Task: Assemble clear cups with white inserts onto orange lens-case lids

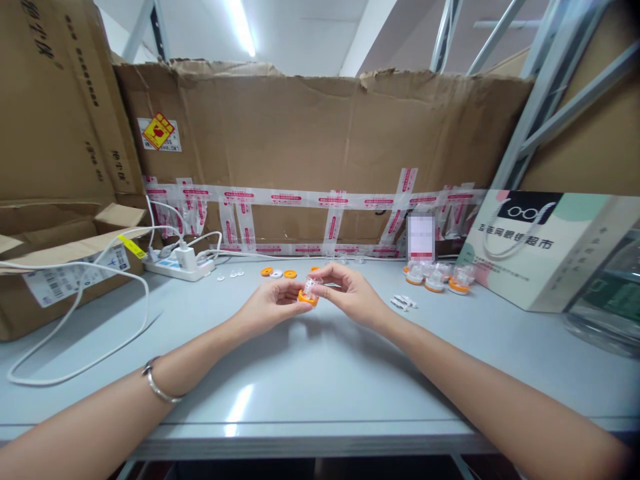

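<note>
Between my two hands, above the middle of the table, is a small clear plastic container with an orange base (309, 298). My left hand (273, 300) closes on its orange lower part from the left. From the right, my right hand (353, 293) pinches the clear upper part. Fingers cover some of the container. Behind my left hand lie orange rings (290, 274) and a white ring (276, 274). To the right stand several similar clear containers with orange bases (434, 287), and small white pieces (403, 303) lie in front of them.
A white power strip (180, 268) with looping cables sits left, beside an open cardboard box (65, 267). Small clear discs (234, 274) lie near it. A large taped cardboard sheet (300, 133) stands behind. On the right are a paper bag (525, 267) and a clear plastic jug (610, 300).
</note>
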{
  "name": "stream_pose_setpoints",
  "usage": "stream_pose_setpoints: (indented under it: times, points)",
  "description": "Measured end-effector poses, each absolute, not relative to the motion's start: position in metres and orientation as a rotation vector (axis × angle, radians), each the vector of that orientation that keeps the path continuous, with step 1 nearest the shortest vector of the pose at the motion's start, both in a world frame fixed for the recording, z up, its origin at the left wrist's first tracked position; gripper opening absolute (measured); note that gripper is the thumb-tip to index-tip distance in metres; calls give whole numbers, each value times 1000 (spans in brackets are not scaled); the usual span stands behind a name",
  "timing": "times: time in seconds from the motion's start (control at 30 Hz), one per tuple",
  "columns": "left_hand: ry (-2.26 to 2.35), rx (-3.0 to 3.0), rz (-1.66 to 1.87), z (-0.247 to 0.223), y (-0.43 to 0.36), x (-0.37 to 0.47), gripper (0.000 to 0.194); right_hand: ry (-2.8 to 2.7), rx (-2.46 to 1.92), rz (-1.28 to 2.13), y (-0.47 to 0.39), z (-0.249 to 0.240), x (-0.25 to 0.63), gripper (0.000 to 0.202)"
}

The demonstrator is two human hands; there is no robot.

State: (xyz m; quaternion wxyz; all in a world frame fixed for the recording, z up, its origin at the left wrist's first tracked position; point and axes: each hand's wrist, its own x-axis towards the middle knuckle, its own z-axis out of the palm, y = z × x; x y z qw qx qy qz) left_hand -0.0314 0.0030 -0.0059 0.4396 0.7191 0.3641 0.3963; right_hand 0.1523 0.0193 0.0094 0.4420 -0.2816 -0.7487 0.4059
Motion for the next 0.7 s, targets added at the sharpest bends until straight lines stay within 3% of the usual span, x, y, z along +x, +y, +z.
stream_pose_setpoints:
  times: [0.7]
  points:
    - [911,1715,954,-9,4,-35,35,-1810,-721,1036,14,4,149,15]
